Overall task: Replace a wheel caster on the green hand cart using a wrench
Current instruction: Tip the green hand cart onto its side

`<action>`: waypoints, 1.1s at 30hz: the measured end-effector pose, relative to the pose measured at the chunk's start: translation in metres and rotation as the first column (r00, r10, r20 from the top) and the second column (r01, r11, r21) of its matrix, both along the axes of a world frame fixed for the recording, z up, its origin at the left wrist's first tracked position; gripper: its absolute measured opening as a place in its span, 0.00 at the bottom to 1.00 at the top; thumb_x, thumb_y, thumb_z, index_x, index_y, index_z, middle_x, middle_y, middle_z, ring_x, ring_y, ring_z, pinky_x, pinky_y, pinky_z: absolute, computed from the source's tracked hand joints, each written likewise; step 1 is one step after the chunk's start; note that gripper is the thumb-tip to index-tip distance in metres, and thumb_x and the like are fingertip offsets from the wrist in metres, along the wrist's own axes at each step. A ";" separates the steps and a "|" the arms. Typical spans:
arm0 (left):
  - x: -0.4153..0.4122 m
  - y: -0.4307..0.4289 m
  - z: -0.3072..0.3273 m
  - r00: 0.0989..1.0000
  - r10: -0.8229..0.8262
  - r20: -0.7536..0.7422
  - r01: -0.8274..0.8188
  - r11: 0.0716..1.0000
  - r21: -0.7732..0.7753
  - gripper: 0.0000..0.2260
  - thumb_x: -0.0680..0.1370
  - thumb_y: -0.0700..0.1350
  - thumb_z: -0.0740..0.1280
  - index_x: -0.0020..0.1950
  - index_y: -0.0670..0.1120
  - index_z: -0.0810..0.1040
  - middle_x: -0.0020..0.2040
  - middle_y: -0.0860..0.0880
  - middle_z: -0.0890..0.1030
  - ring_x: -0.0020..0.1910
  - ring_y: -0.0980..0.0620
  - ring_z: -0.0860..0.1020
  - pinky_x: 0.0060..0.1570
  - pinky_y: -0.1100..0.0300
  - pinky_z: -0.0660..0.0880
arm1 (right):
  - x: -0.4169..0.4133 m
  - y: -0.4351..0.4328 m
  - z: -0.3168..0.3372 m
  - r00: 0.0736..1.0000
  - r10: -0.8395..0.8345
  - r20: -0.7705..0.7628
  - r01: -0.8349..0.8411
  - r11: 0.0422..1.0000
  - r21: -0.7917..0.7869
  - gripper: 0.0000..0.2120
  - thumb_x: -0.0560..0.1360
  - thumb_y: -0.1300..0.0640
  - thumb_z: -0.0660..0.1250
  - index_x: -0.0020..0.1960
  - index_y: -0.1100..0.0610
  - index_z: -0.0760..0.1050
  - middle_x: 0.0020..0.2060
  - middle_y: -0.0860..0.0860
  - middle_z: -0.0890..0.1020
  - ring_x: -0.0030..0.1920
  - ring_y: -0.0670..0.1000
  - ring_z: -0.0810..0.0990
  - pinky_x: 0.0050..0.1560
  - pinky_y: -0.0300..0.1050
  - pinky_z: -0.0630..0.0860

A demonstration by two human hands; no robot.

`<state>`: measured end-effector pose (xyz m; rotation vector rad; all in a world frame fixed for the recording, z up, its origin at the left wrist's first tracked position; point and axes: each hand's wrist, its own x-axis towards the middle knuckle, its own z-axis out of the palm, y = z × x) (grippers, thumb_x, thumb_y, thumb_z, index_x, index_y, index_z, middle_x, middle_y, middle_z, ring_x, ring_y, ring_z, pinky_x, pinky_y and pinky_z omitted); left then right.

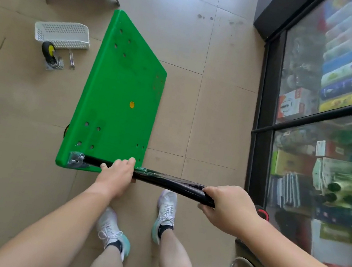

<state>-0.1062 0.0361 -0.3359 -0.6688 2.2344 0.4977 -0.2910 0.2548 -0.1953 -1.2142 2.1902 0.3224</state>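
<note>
1. Gripping the black handle (pixel 169 184): both hands, well apart. The left hand (pixel 118 171) curls over the handle where it meets the near edge of the cart (pixel 121 92). The right hand (pixel 226 204) wraps round the handle's right end.
2. Cart: green deck, mid-floor, tilted, top face showing. Part of a wheel (pixel 66 131) peeks past its left edge.
3. Caster (pixel 50 53): loose, on the floor (pixel 214 116) at far left, plate down, well apart from the cart.
4. Wrench (pixel 71 60): lying on the floor just right of the caster.
5. Basket (pixel 63 33): white, perforated, just beyond the caster and wrench.
6. Cabinet (pixel 335 112): glass-fronted, at right, stocked with boxes.
7. Shoes (pixel 166 208): white, near the handle.
</note>
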 end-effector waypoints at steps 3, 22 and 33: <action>-0.006 -0.007 0.000 1.000 -0.010 -0.019 0.009 1.000 -0.023 0.21 0.77 0.28 0.57 0.68 0.43 0.62 0.59 0.47 0.72 0.63 0.44 0.71 0.64 0.33 0.69 | 0.014 -0.030 -0.003 0.997 -0.038 -0.060 0.045 0.993 0.110 0.06 0.78 0.52 0.62 0.54 0.50 0.72 0.48 0.50 0.81 0.49 0.58 0.81 0.40 0.48 0.68; 0.029 -0.073 -0.065 0.964 0.213 -0.159 -0.142 0.919 0.369 0.16 0.83 0.60 0.63 0.66 0.53 0.77 0.62 0.52 0.80 0.65 0.49 0.75 0.79 0.45 0.53 | 0.016 -0.067 -0.058 0.997 -0.073 0.007 0.072 0.994 0.078 0.11 0.73 0.47 0.65 0.54 0.48 0.80 0.43 0.51 0.83 0.45 0.59 0.81 0.37 0.45 0.69; 0.058 -0.058 -0.079 0.900 0.353 -0.255 -0.296 0.925 0.238 0.19 0.76 0.67 0.58 0.57 0.57 0.77 0.47 0.59 0.74 0.53 0.51 0.66 0.56 0.57 0.54 | 0.020 -0.038 -0.112 0.998 -0.033 0.046 0.039 0.990 -0.139 0.16 0.71 0.42 0.66 0.57 0.43 0.82 0.39 0.49 0.86 0.41 0.55 0.83 0.37 0.47 0.77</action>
